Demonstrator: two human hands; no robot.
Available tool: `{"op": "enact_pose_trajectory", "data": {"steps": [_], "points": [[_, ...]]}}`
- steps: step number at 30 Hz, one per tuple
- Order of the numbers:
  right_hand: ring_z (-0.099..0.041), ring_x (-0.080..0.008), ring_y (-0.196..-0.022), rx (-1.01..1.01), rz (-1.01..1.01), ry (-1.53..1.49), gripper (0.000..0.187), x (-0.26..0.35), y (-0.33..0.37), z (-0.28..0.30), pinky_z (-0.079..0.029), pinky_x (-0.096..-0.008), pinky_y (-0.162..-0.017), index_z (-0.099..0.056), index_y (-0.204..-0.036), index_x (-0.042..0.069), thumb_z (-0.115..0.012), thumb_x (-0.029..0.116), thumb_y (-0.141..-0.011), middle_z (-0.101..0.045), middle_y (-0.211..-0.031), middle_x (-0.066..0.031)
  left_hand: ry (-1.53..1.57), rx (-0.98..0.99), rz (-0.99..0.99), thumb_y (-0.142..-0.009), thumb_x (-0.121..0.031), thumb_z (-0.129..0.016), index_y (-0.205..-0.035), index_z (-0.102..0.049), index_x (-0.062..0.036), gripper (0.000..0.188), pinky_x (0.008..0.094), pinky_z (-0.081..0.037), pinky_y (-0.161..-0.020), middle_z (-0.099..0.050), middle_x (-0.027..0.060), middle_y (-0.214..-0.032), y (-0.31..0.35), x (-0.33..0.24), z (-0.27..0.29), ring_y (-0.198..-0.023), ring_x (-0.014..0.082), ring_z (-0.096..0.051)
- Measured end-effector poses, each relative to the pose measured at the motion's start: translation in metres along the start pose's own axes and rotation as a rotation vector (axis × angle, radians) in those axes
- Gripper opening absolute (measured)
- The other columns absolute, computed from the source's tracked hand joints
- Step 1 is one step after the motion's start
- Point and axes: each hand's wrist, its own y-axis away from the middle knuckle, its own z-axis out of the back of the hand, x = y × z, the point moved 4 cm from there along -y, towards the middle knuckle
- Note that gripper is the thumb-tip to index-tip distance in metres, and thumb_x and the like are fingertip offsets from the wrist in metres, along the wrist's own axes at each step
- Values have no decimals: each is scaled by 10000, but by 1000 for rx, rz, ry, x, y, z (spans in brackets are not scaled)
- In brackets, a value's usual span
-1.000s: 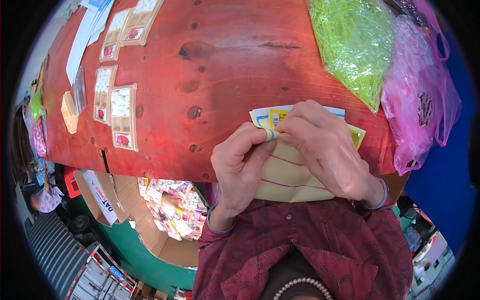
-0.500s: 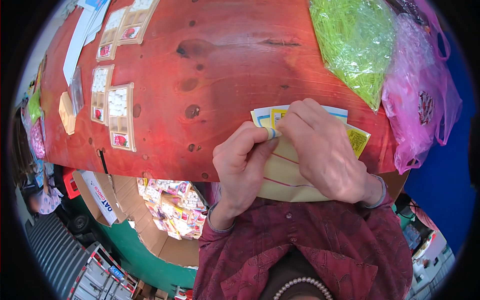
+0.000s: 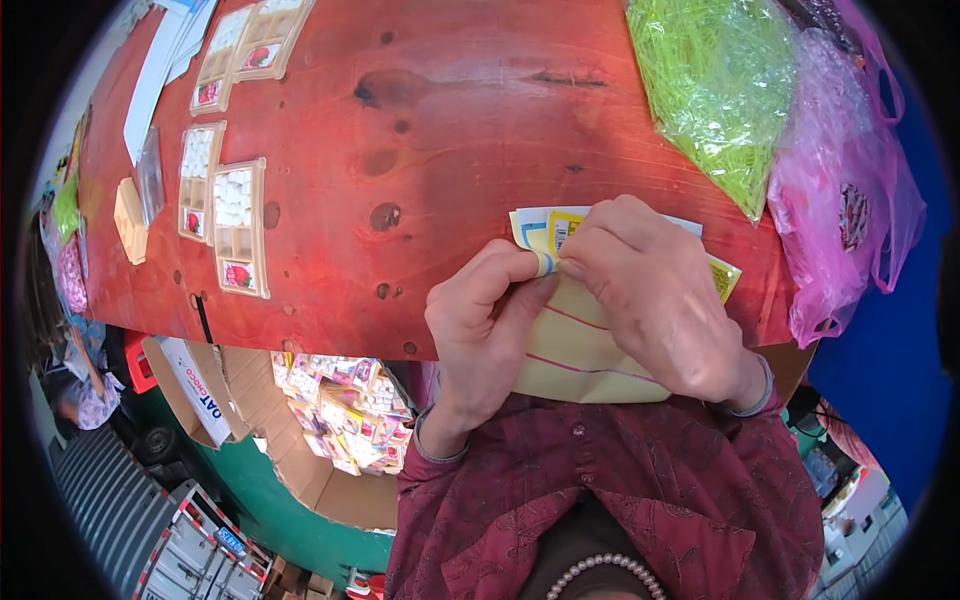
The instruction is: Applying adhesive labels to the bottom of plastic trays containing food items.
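A pale yellow backing sheet (image 3: 575, 352) with pinkish-red lines lies across the table's near edge, against my body. My left hand (image 3: 480, 325) is closed, pinching a curled corner of it between thumb and fingers. Close beside that corner, my right hand (image 3: 665, 300) is also closed, its fingertips bunched at the sheet's folded edge. Whether a sticker sits between the right fingertips is too hidden to tell. Under the hands a bright yellow printed label (image 3: 563, 228) and white-and-blue paper edges stick out. Another yellow printed piece (image 3: 724, 279) shows beyond my right hand.
Divided trays (image 3: 238, 240) with white pieces and strawberry pictures stand at left on the red table (image 3: 470, 140). A light wooden-looking block (image 3: 130, 222) lies farther left. Green shred in clear plastic (image 3: 705, 90) and a pink bag (image 3: 835, 190) occupy the right. Below, a cardboard box (image 3: 345, 500) holds many packed trays.
My right hand has shifted slightly right and down, fingertips still at the curled corner. My left hand stays nearly in place. The view has tilted a little.
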Motion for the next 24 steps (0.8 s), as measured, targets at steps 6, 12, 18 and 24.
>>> {"op": "enact_pose_trajectory", "data": {"steps": [6, 12, 18, 24], "points": [[-486, -324, -720, -3, -42, 5, 105, 3, -1, -2, -404, -400, -615, -494, -789, -2, -569, -7, -715, -462, -746, -135, -11, -17, 0, -742, 125, -622, -832, -576, 49, 127, 216, -415, -572, -549, 60, -721, 2, 3, -1, -630, 92, -503], [-484, -328, -685, -7, -73, -41, 61, -3, -3, -1, -389, -390, -588, -501, -775, -13, -559, -7, -757, -447, -723, -142, -1, -17, -17, -742, 120, -627, -838, -580, 49, 128, 214, -419, -575, -555, 64, -725, 3, 3, -2, -635, 91, -512], [-533, -315, -697, -43, -83, -166, 60, -12, -1, -1, -402, -374, -583, -555, -815, -21, -588, 8, -775, -503, -726, -131, 184, 18, 128, -774, 106, -607, -876, -588, 56, 114, 201, -424, -619, -571, 32, -773, 5, 14, 3, -688, 71, -526], [-559, -302, -708, -3, -75, -194, 138, -8, -1, -3, -433, -367, -600, -581, -858, -24, -636, -9, -732, -552, -759, -120, 566, 8, 364, -801, 111, -576, -928, -594, 77, 133, 183, -419, -668, -561, 13, -821, 8, 18, 5, -749, 57, -525]]}}
